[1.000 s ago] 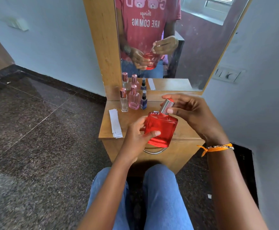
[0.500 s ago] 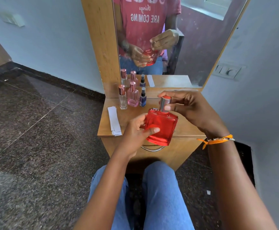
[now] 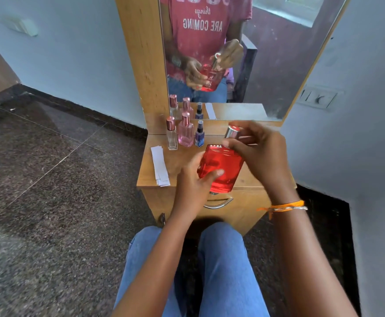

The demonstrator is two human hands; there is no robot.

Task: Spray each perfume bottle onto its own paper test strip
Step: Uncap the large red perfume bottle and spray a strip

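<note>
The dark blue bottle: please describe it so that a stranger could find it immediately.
On the wooden dresser top, three small bottles stand in a row below the mirror. The dark blue bottle is the rightmost, beside the pink bottle. It alone is dark, shortest, with a black sprayer.

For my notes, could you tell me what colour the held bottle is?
Red bottle, silver cap; head view.

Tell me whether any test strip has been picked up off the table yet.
No: the strips lie stacked at the table's left edge, while both hands are on the red bottle.
</note>
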